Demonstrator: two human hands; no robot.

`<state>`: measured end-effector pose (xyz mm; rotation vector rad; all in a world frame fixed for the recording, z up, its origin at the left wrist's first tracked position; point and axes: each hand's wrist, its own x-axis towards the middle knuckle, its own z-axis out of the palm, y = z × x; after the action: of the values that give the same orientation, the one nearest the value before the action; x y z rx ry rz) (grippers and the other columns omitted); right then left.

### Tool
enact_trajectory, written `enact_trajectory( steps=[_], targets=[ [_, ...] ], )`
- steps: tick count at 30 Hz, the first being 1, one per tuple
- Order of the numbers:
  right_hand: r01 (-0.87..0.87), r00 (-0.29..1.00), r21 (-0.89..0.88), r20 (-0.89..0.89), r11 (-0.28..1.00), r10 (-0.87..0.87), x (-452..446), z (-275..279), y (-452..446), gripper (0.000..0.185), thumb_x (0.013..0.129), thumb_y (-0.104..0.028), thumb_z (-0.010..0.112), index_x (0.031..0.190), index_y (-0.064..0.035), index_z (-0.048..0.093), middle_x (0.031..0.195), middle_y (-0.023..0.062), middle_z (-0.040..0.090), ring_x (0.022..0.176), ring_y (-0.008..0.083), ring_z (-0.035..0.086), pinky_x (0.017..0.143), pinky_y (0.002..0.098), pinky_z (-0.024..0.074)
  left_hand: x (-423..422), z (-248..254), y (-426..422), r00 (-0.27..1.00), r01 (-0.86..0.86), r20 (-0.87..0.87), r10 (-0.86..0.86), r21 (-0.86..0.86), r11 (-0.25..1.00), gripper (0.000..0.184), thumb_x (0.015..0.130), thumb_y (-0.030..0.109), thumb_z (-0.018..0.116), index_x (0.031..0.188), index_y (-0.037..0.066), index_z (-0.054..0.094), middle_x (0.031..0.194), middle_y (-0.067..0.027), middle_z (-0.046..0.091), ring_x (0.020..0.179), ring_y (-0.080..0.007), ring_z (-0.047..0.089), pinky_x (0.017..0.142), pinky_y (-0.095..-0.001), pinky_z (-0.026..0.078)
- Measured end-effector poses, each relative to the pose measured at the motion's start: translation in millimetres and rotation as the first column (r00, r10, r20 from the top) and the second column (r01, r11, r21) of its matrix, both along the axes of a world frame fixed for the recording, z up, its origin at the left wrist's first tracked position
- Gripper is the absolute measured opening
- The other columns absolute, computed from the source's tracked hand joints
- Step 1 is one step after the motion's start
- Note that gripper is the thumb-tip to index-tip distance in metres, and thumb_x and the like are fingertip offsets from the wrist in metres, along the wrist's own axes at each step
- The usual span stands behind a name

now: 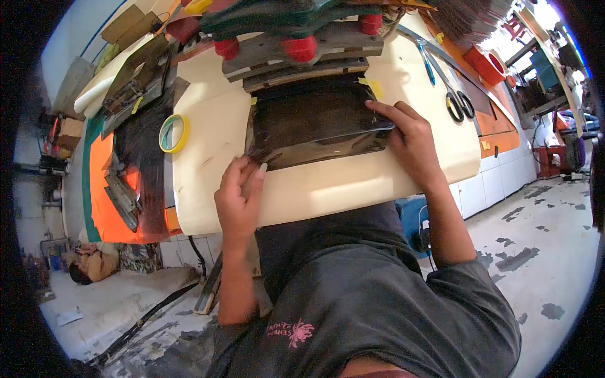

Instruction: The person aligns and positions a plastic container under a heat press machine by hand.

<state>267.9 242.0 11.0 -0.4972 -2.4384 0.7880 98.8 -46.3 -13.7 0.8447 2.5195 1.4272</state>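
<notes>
A dark, glossy sheet (309, 116) with a see-through smoky front strip lies on the cream-coloured covering (328, 189) in front of me. Small bits of yellow tape (373, 87) show at its far corners. My left hand (239, 192) pinches the sheet's near left corner between thumb and fingers. At the right side my right hand (411, 135) grips the edge, its index finger reaching along the top and its thumb partly hidden. Wooden strips (302, 77) lie along the sheet's far edge.
Beyond the strips stands a dark green frame (283, 22) with red cylinders (299, 48). A yellow tape roll (174, 133) sits left. Black-handled scissors (455, 104) and a blue pen (426, 66) lie right, near a red container (485, 65). Someone lies on the floor (97, 261) at left.
</notes>
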Motion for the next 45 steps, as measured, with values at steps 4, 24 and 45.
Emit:
enact_trajectory(
  steps=[4,24,45],
  targets=[
    [0.016,1.0,0.035,-0.003,0.999,-0.016,-0.5,-4.8,2.2,0.057,0.08,0.011,0.059,0.129,-0.0153,0.074,0.095,0.0161,0.066,0.085,0.0381,0.068,0.08,0.0468,0.055,-0.1,-0.5,1.1,0.998,0.013,-0.067,-0.012,0.023,1.0,0.031,0.1,0.012,0.072,0.125,-0.005,0.064,0.119,-0.0205,0.073,0.112,-0.0296,0.076,0.096,-0.0374,0.057],
    [0.003,1.0,0.002,0.0,1.0,-0.003,-0.4,-7.0,4.0,0.065,0.077,0.019,0.05,0.13,-0.0101,0.074,0.094,0.0174,0.066,0.085,0.0333,0.068,0.084,0.0383,0.0546,1.7,-0.1,2.3,0.985,0.018,-0.171,-0.025,-0.042,0.999,0.032,0.101,0.015,0.072,0.124,-0.005,0.064,0.118,-0.018,0.068,0.114,-0.0312,0.073,0.098,-0.0402,0.057],
    [0.0,1.0,0.045,0.025,0.999,-0.001,-0.1,-8.5,6.1,0.057,0.08,0.008,0.059,0.13,-0.016,0.073,0.094,0.016,0.066,0.085,0.0392,0.067,0.081,0.0483,0.055,1.3,0.1,2.6,0.987,0.036,-0.158,-0.036,-0.001,0.999,0.03,0.101,0.013,0.072,0.122,-0.007,0.065,0.119,-0.0204,0.066,0.113,-0.0335,0.075,0.096,-0.0401,0.058]
  ],
)
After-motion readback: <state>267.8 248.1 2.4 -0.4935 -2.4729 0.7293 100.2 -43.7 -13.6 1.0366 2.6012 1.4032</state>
